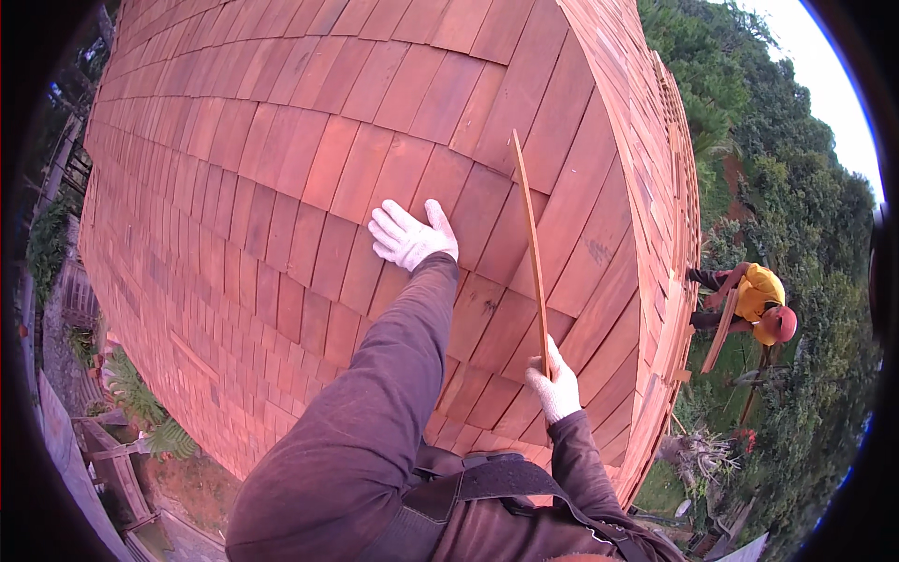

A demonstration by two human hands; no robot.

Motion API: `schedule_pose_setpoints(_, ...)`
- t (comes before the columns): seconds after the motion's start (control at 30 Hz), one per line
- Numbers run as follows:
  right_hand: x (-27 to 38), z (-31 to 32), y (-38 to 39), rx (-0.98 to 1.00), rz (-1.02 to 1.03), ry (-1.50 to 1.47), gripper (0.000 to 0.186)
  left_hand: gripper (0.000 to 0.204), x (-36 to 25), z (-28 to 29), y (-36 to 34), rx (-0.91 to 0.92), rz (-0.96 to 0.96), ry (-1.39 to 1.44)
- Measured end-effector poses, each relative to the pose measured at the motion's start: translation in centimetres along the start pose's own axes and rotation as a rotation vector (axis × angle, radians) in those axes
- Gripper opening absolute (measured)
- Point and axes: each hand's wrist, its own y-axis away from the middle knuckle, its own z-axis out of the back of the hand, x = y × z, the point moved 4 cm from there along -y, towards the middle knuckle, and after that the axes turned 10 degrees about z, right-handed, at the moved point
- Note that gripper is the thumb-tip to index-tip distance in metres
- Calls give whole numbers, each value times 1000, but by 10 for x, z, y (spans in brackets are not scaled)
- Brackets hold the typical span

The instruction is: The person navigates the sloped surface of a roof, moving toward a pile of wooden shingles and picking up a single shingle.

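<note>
My left hand (412, 236), in a white knit glove, rests with fingers spread on the reddish wooden shingles (323, 164) of a sloping roof. My right hand (554, 382), gloved the same way, is closed around the lower end of a long, thin wooden shingle (531, 234). I see that shingle nearly edge-on, upright in the view, its far end pointing up the roof. Its lowest part is hidden by my fingers. Both arms wear dark sleeves.
The roof's edge (644, 347) runs along the right side. Beyond it a person (760, 298) in a yellow shirt and red headwear bends with a wooden board (719, 332). Dense trees (796, 206) stand behind. At lower left, far below, is a wooden fence frame (117, 464).
</note>
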Motion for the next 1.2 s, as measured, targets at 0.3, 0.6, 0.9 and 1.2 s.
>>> schedule_pose_setpoints(0.3,67,-41,-17,61,165,-28,84,91,-1,-2,-1,-68,-6,26)
schedule_pose_setpoints(0.6,59,-61,-10,71,153,-45,85,92,4,4,-4,-16,16,35)
schedule_pose_setpoints(0.9,101,-59,31,170,-84,-407,81,92,7,-4,-7,-55,1,-30)
schedule_pose_setpoints(1.2,71,30,183,-151,-47,-550,82,91,-5,-3,-2,-46,39,-132)
